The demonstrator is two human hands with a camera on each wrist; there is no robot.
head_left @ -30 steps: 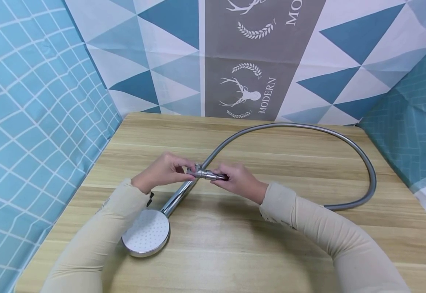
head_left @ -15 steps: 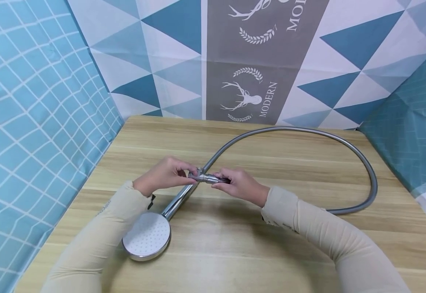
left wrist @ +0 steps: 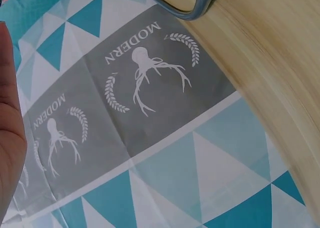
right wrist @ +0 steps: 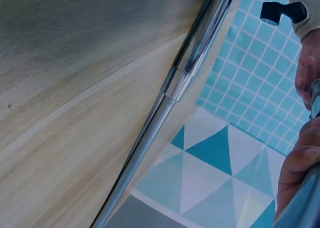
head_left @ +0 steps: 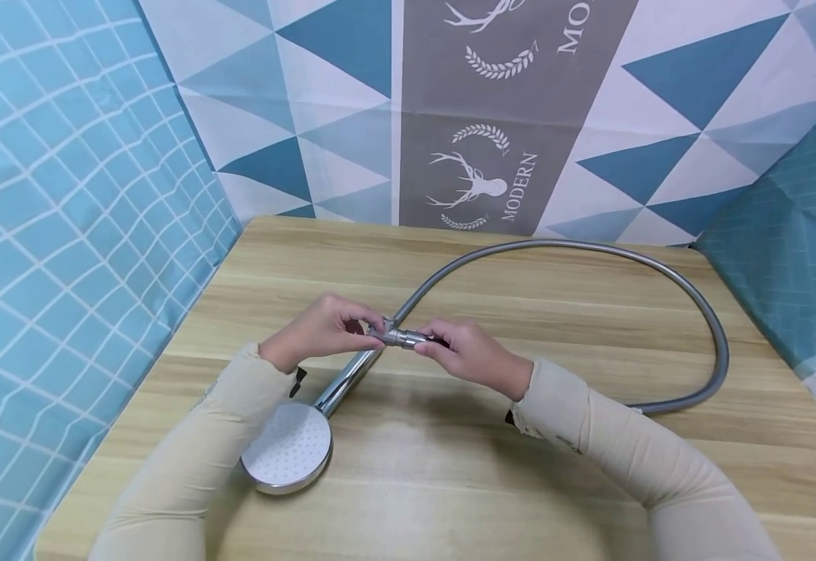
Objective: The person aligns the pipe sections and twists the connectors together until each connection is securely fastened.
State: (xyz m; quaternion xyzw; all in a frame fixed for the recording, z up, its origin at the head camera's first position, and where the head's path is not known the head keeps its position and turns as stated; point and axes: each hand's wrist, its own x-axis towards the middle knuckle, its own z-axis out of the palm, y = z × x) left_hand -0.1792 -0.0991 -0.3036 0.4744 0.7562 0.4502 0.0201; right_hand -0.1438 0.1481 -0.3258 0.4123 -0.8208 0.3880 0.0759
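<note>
In the head view, my left hand [head_left: 319,331] pinches a small chrome fitting [head_left: 388,335] between thumb and fingertips. From the other side, my right hand [head_left: 474,354] grips the silver hose end [head_left: 411,340], which meets the fitting in line. The right wrist view shows the hose [right wrist: 305,203] running back from the right fingers. Below the hands, a hand shower [head_left: 288,446] lies with its round white spray face up. Its chrome handle [head_left: 347,382] passes under the fitting and joins the grey hose [head_left: 719,343]. The fingers partly hide the fitting's left end.
The hose loops over the right side of the wooden tabletop [head_left: 408,499] and passes beneath the right forearm. Blue checked cloth [head_left: 64,234] hangs at the left, a triangle-patterned cloth [head_left: 337,93] behind, and a teal cloth [head_left: 793,241] at the right.
My right hand has turned slightly at the wrist, and its fingers have shifted on the hose end. The left hand keeps its pinch. The hand shower lies as before.
</note>
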